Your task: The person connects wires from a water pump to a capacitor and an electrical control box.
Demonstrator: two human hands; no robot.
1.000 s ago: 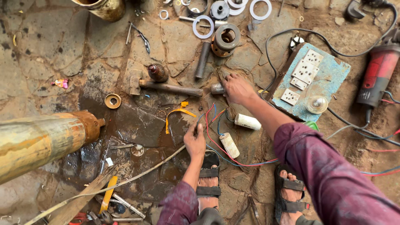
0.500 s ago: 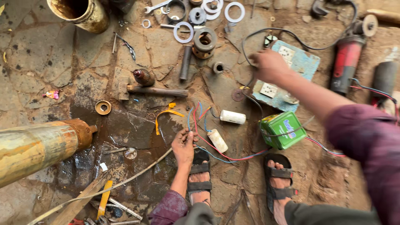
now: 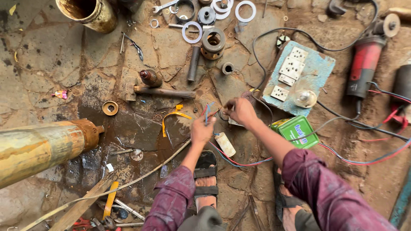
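— Two hands on the wiring, then?

— Yes, at frame centre. The left hand (image 3: 202, 131) is pinched shut around a bundle of red and blue wires (image 3: 207, 112) whose ends stick up out of the fist toward the top of the frame. The right hand (image 3: 240, 111) sits just to the right of it, fingers curled on something thin; whether that is a wire end, I cannot tell.

— Which way do the wires run?

— From the left fist they trail down and right past a pale cylinder (image 3: 225, 144), then out to the right edge. The left hand is the nearer one to the bare ends.

— Any packages?

— A green rectangular box (image 3: 299, 131) with a white label, right of centre, just below a pale blue board (image 3: 319, 68) carrying white sockets and a bulb. A red angle grinder (image 3: 364, 64) lies at upper right, a rusty pump cylinder (image 3: 43, 145) at the left edge.
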